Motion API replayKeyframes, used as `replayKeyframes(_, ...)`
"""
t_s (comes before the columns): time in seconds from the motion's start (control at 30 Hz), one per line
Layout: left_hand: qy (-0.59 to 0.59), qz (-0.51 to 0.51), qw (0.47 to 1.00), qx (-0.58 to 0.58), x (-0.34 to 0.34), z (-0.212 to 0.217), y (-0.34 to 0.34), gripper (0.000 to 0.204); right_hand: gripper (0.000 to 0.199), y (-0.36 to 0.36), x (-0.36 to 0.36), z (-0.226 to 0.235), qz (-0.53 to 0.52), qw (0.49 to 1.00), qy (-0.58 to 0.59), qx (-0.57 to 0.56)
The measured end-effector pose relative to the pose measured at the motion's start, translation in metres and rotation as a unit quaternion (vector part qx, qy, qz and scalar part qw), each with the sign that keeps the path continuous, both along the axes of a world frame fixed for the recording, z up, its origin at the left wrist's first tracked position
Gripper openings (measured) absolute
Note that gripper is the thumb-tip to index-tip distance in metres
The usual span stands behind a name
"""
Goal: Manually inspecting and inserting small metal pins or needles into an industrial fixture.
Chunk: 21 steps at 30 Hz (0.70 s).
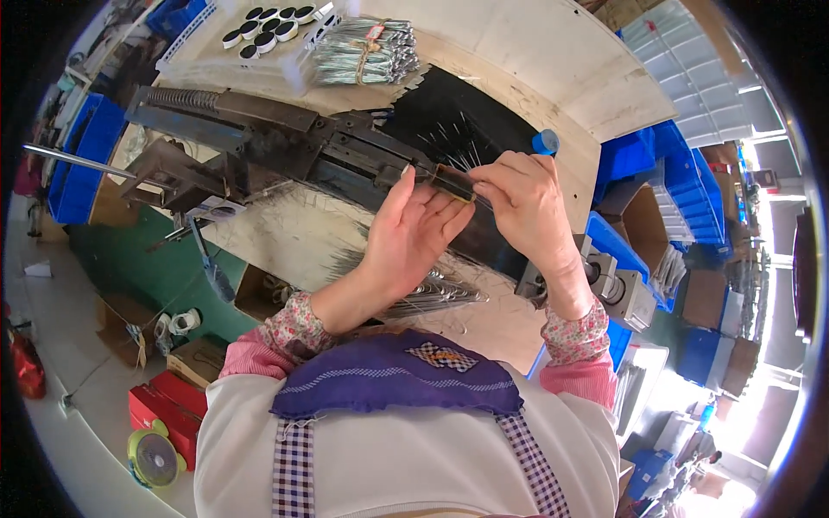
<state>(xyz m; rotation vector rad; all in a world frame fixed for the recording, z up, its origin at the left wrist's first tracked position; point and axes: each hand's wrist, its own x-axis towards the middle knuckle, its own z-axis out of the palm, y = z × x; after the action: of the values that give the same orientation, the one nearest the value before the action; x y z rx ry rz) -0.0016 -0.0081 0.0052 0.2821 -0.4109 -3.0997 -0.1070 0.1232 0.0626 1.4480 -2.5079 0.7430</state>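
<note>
A long dark metal bench machine (345, 151) with a coil spring at its left end runs across the worktable (294, 233). My left hand (406, 229) is palm up at its front, thumb raised and fingers stretched out. Its fingertips are by a small dark block (453, 183) with a yellowish edge at the machine's right end. My right hand (527, 194) pinches thumb and forefinger together at that block; whatever is between them is too small to make out. Under my left wrist lie many thin metal wires with looped ends (432, 293). Thin rods (453, 142) lie on a black surface behind my hands.
A tied bundle of wire pieces (367, 56) and a clear tray (298, 73) of black-topped white rolls stand at the back. A blue cap (545, 142) sits past my right hand. Blue bins (626, 155) line the right. A metal rod (82, 161) juts out left.
</note>
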Motion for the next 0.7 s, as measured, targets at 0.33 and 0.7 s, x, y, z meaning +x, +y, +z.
replayKeyframes(0.33,0.025,-0.002,1.0,-0.016,0.002,-0.005,-0.004,0.053,0.022,0.022,0.032,0.021,-0.127,0.99,-0.046,-0.029)
replayKeyframes(0.7,-0.001,-0.017,1.0,0.009,-0.004,0.001,-0.005,0.053,0.043,0.007,0.056,0.007,-0.115,0.956,0.132,0.234)
